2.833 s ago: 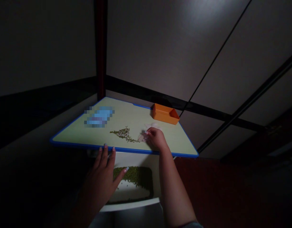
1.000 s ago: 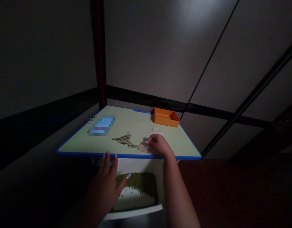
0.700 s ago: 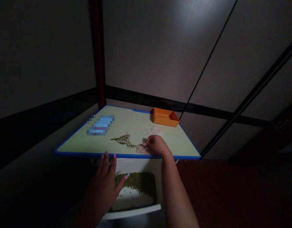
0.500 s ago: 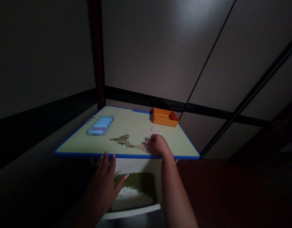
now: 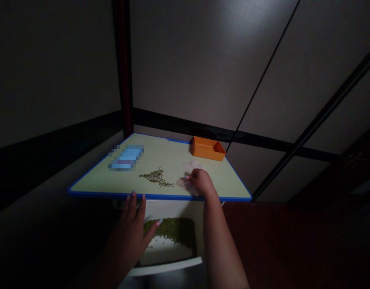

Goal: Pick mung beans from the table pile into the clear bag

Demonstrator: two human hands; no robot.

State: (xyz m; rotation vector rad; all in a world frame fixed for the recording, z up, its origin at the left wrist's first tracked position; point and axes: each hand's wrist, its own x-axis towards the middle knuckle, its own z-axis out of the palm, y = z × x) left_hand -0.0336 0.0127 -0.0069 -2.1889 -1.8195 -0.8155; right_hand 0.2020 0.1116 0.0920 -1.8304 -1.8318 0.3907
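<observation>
My left hand [image 5: 130,233] is open, its fingers spread and their tips at the blue front edge of the table [image 5: 112,182]. Its thumb reaches over the open white drawer [image 5: 165,268], which holds many small green beans [image 5: 175,230]. On the tabletop, my right hand [image 5: 201,182] is closed in a pinch; what its fingertips hold, if anything, is too small to make out. Just left of that hand lies a pale, pinkish patch [image 5: 182,184] of unclear kind. A whitish patch [image 5: 193,164] lies behind it. Loose green beans [image 5: 156,176] are scattered mid-table.
An orange open box [image 5: 208,149] stands at the table's back right corner. A blurred light-blue flat object [image 5: 127,157] lies on the left. Pale panels [image 5: 185,60] rise behind the table, and a dark red floor [image 5: 278,241] shows at the right.
My right hand stays in nearly the same spot, its fingers slightly shifted over the pale patch. My left hand and the beans look unchanged.
</observation>
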